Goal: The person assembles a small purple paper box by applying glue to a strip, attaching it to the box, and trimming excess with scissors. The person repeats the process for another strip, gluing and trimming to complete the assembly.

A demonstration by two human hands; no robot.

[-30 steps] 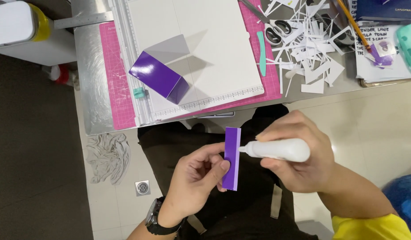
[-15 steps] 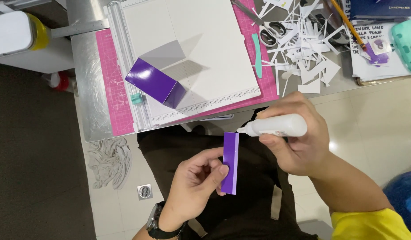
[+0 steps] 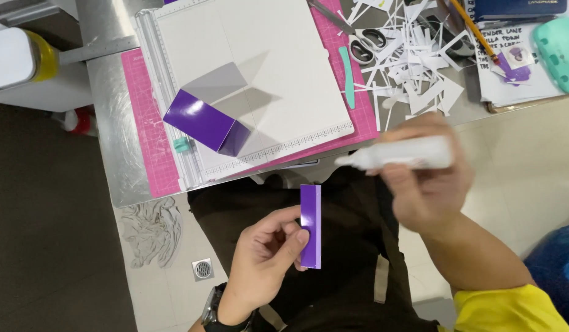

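1. Pale floor tiles with a small round drain (image 3: 202, 268) and a crumpled grey rag (image 3: 150, 230) lie below a metal-topped bench (image 3: 109, 92) at the far side
2. On the bench sits a pink cutting mat (image 3: 150, 144) under a white paper trimmer board (image 3: 253, 80), with a folded purple card box (image 3: 205, 122) resting on the board's near left part
3. Right of the board lie a teal plastic tool (image 3: 347, 77), scissors (image 3: 358, 34), a heap of white paper offcuts (image 3: 413, 67) and a pencil (image 3: 475, 31)
4. The left hand (image 3: 263, 258), a watch on its wrist, is closed in a pinch on a purple card strip (image 3: 311, 226), thumb and fingertips (image 3: 301, 237) on its left edge; the strip stands upright over the lap, near the bench edge
5. The right hand (image 3: 429, 184), blurred, is wrapped shut round a white glue bottle (image 3: 398, 154), nozzle pointing left, above and to the right of the strip and clear of it
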